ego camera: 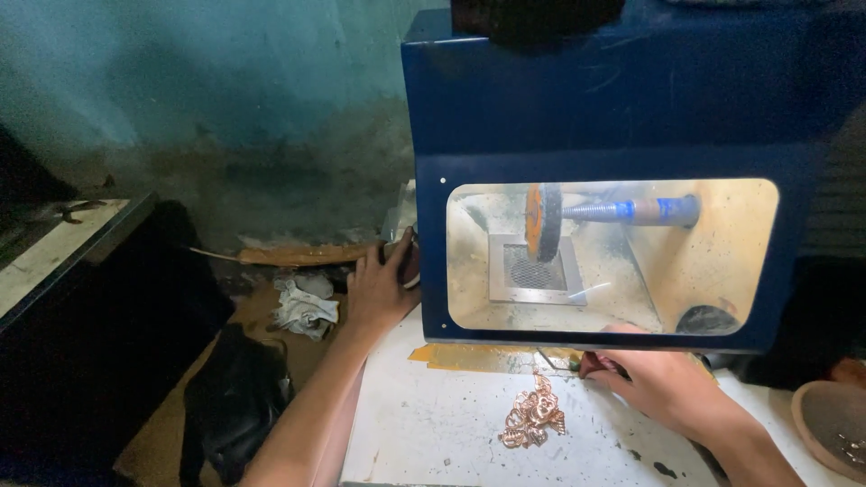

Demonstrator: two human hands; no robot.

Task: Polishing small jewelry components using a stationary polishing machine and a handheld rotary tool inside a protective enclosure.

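The left hand [379, 287] reaches to the left side of the blue machine housing [577, 99] and curls around a small object [408, 263] at the housing's edge. Only a light and dark rim of this object is visible, so I cannot tell what it is. The fingers are bent on it in a grasp.

The right hand [663, 383] rests on the white table [433, 424] just under the lower edge of the housing. Its fingertips go below that edge and are partly hidden; something small and dark red seems to be pinched there, but I cannot tell if the hand really holds it.

Between the two hands, nearer to the right one, a heap of copper-coloured ornate metal pieces [532, 417] lies on the table, apart from the fingers. A yellow strip [469, 356] lies along the table just above the heap.

Above the right hand, the window of the housing shows an orange-rimmed wheel [543, 221] on a shaft [631, 211] with blue bands, and a metal mesh grate [534, 269] under it. The top of the housing is cut off by the frame.

Right of the right hand, a brown bowl [834, 424] is cut off at the edge. Left of the left hand lie crumpled white paper [305, 307] and a long wooden piece [307, 255]; below them a dark bag [230, 406] is hard to make out.
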